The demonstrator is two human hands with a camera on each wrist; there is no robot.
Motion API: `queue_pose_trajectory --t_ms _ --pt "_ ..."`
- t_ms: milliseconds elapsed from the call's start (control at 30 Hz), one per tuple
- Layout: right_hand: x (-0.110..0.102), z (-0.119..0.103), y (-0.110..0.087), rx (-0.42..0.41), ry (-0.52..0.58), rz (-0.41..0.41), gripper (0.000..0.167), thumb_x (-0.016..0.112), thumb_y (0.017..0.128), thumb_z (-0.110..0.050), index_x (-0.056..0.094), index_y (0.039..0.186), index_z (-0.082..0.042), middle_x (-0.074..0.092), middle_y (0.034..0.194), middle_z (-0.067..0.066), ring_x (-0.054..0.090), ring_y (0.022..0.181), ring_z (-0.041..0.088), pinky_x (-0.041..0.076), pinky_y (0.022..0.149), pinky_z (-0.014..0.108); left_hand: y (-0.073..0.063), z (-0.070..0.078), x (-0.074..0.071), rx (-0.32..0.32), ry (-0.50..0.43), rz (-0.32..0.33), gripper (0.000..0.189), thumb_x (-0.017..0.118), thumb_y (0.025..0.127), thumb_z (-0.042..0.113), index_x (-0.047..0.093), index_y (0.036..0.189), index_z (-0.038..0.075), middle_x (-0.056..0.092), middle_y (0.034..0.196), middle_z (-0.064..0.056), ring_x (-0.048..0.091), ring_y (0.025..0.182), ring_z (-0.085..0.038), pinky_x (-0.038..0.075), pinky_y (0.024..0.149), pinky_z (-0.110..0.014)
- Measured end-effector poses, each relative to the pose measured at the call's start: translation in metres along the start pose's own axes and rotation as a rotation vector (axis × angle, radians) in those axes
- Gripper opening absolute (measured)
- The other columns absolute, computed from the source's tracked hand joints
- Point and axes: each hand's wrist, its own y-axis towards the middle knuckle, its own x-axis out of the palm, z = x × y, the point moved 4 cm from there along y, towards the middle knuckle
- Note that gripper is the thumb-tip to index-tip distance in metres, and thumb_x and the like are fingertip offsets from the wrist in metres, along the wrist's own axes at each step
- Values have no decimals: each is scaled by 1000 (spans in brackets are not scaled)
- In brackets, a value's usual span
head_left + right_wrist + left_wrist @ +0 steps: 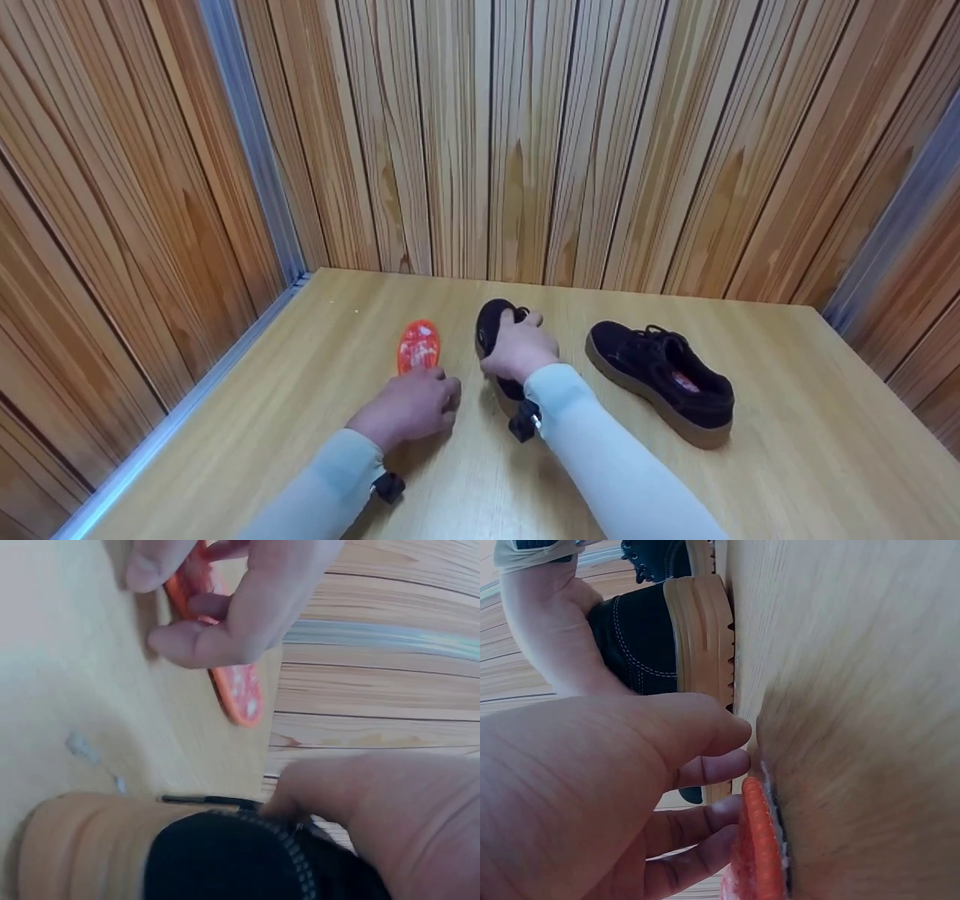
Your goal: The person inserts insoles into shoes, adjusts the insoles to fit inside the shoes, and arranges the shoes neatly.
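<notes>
An orange-red insole (418,346) with a pink-and-white patterned top lies left of centre on the table. My left hand (412,405) is over its near end; in the left wrist view fingers (694,829) touch its edge, while the thumb is beside it, not closed around it. To the right, my right hand (525,349) grips a black lace-up shoe (491,319) by its upper, toe pointing away from me. The shoe's tan sole (82,847) shows in the right wrist view. The hand covers much of the shoe's opening.
A matching black shoe (637,360) stands on the right of the table, with something reddish inside its opening. Small pale bits (82,746) lie on the wooden table (300,420). Wood-patterned walls (517,150) enclose the back and sides.
</notes>
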Motion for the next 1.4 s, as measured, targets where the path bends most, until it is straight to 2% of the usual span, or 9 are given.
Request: queue_pose_trajectory --t_ms 100,167,333,533,800,967,1100,1233,1400 --pt "-1 0 1 -2 12 13 113 87 87 -55 27 175 -17 31 164 37 66 99 35 63 85 47 1 -2 -3 -12 14 9 20 79 99 35 72 112 22 62 101 -1 56 87 -21 57 82 -42" --pt "-2 1 2 2 9 15 112 88 87 -53 28 175 -19 32 163 37 66 95 33 62 82 44 1 -2 -4 -17 19 13 20 79 98 36 72 111 23 62 101 0 56 87 -21 57 83 -42" --pt "2 7 5 26 -21 10 104 85 89 -45 30 174 -18 38 159 38 65 84 29 58 70 38 1 -2 -1 -11 7 6 23 80 98 39 72 115 24 63 103 0 56 89 -20 58 85 -41" --pt "10 12 5 7 -20 21 98 81 91 -46 35 172 -18 40 160 37 65 86 30 57 69 38 0 1 3 -3 21 0 23 79 99 38 71 115 24 63 102 0 55 90 -20 57 83 -41" --pt "11 14 3 -37 -20 30 85 75 97 -40 39 170 -15 42 164 32 63 79 27 50 61 34 1 1 1 0 13 5 22 80 98 37 71 112 23 63 101 0 54 88 -20 55 78 -40" --pt "5 16 0 -58 -21 36 84 74 99 -39 39 169 -10 42 166 31 64 80 28 57 68 40 1 3 -3 -4 7 6 23 80 97 38 72 113 23 63 102 0 55 89 -20 56 80 -41" --pt "0 18 1 -60 -7 39 84 73 100 -39 38 169 -8 43 165 30 64 88 30 63 82 50 3 2 -6 -10 13 4 26 82 95 39 72 113 24 64 103 -1 56 91 -21 59 85 -42" --pt "-2 20 1 -66 5 32 84 73 101 -40 37 170 -8 44 165 29 65 94 32 63 91 55 3 1 -5 -12 22 3 27 82 96 40 72 114 24 64 103 -1 57 90 -20 61 87 -43" --pt "2 22 -2 -81 5 24 84 74 101 -39 38 169 -8 41 168 29 68 106 36 62 98 58 4 1 1 -9 22 -5 22 80 98 39 72 113 24 63 102 0 56 88 -21 58 83 -42"
